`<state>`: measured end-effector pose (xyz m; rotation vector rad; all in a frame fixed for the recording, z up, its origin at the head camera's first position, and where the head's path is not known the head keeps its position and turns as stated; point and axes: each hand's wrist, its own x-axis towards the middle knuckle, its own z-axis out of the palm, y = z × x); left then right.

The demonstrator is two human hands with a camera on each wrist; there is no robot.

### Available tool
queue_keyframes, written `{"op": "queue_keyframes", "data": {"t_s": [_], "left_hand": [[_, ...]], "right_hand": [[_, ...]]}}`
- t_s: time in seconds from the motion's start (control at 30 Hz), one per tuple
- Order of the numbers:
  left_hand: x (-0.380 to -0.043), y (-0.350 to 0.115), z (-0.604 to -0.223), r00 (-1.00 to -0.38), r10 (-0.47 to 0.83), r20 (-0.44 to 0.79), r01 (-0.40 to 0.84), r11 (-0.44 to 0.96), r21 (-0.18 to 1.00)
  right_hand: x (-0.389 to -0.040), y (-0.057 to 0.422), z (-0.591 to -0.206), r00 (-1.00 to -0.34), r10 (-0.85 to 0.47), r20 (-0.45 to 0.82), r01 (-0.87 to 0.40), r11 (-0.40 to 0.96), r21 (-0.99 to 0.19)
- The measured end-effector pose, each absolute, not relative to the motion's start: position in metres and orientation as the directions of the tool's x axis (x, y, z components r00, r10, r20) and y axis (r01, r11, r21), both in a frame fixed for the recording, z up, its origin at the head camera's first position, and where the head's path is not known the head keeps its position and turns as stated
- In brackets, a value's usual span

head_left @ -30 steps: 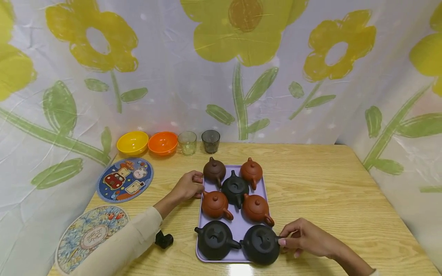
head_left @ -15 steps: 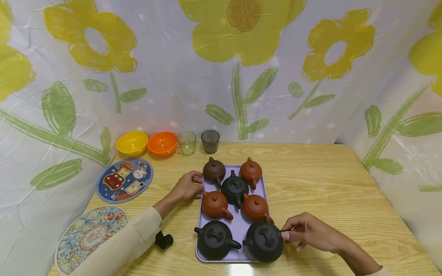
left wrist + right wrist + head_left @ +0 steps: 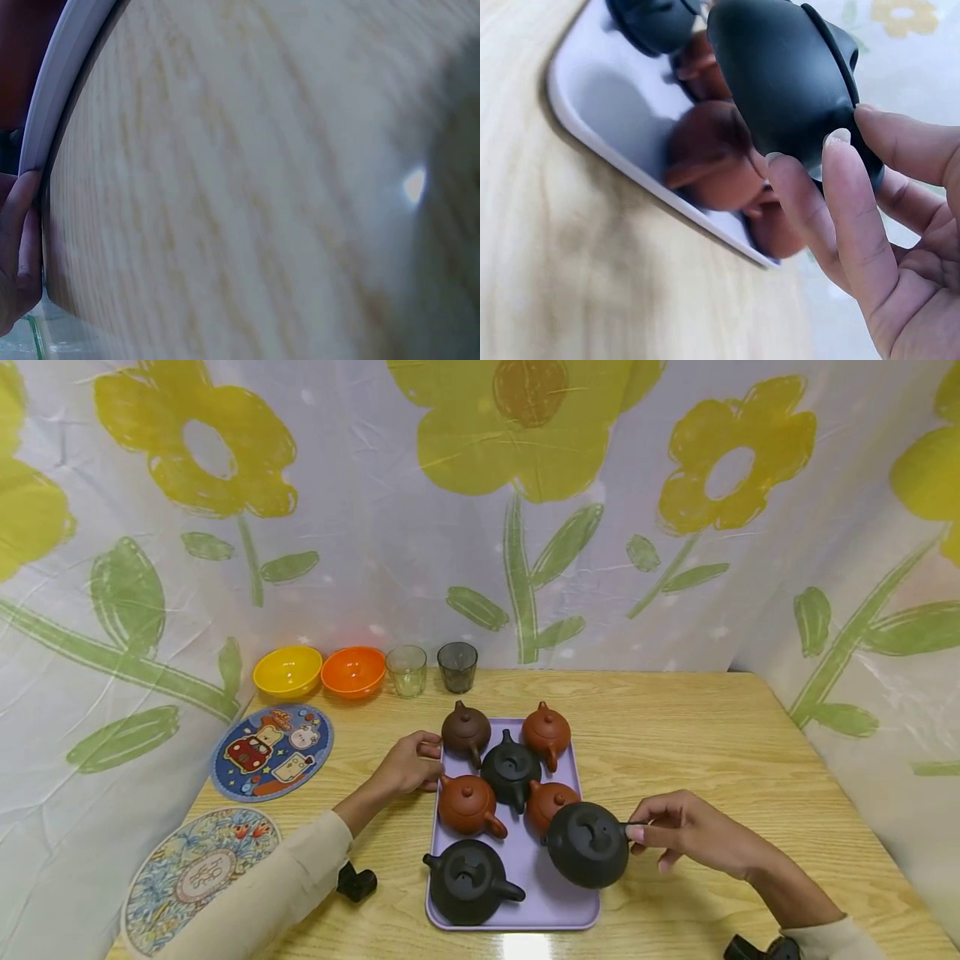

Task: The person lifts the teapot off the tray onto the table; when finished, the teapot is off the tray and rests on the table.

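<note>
My right hand [image 3: 701, 835] pinches the handle of a large black teapot [image 3: 588, 845] and holds it raised over the front right of a lilac tray [image 3: 558, 906]. In the right wrist view the black teapot [image 3: 780, 75] hangs tilted between thumb and fingers, above the tray. My left hand [image 3: 411, 764] grips the tray's left edge near the back; in the left wrist view its fingers [image 3: 26, 217] meet the rim. On the tray stand another large black teapot [image 3: 467, 881], a smaller black teapot [image 3: 512, 770], a dark brown teapot [image 3: 466, 731] and reddish-brown teapots [image 3: 467, 804], one partly hidden.
Along the back left stand a yellow bowl [image 3: 288, 671], an orange bowl [image 3: 354, 672], a clear greenish glass [image 3: 407, 671] and a dark glass [image 3: 457, 667]. Two oval mats, one blue [image 3: 272, 752] and one floral [image 3: 187, 881], lie at the left. Wooden tabletop [image 3: 712, 743] extends to the right.
My right hand has lifted the large black teapot off the tray's front right corner, moving it up, back and slightly right. My left hand and the tray have stayed in place.
</note>
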<state>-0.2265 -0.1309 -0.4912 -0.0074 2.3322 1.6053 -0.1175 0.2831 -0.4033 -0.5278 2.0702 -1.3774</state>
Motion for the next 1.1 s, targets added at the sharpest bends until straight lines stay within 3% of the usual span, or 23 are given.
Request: {"op": "queue_keyframes", "data": {"t_s": [0.47, 1.1], "left_hand": [[-0.227, -0.131, -0.493, -0.954, 0.155, -0.258, -0.187, 0.363, 0.913], [-0.227, -0.131, -0.492, -0.954, 0.151, -0.258, -0.187, 0.371, 0.909]], "right_hand": [[-0.152, 0.305, -0.393, -0.811, -0.528, -0.252, -0.005, 0.437, -0.899], [-0.209, 0.342, -0.411, -0.86, -0.42, -0.289, 0.055, 0.487, -0.872]]}}
